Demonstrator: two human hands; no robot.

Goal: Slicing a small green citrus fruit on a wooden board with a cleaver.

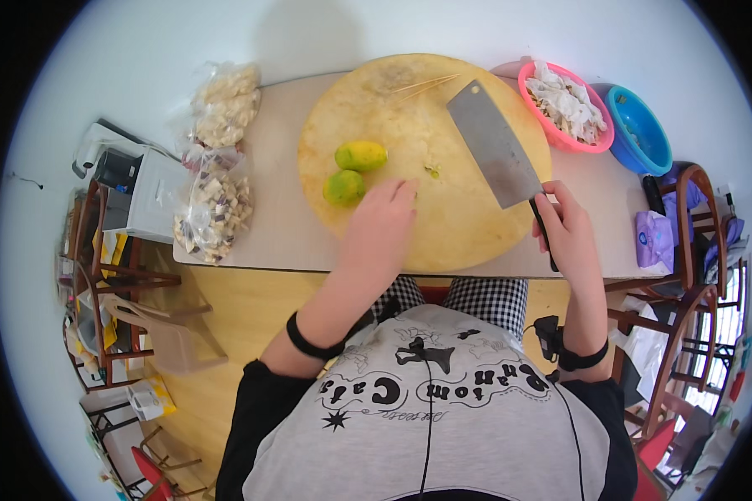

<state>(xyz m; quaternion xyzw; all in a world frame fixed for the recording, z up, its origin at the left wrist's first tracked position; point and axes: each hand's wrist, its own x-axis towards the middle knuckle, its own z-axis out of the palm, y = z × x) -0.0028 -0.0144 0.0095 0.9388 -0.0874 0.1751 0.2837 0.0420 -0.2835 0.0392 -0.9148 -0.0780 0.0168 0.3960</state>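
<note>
A large round cutting board (376,244) lies on the table. My right hand (562,222) grips the black handle of a cleaver (494,147), whose broad blade rests over the right part of the board. Above the board's lower left part is my left hand (388,206), back upward; its fingertips are bunched and whether they pinch something is hidden. Just beyond it lie a yellow-green oblong fruit (361,156) and a greener one (344,188), side by side. Small green scraps (432,170) lie mid-board. Thin wooden sticks (427,86) rest near its far edge.
Clear plastic bags of pale cut pieces (216,206) stand on the table's left end. At the far right are a pink basket (605,147) with crumpled tissue and scraps, and a blue basin (661,166). A purple tissue pack (654,240) lies near the right edge.
</note>
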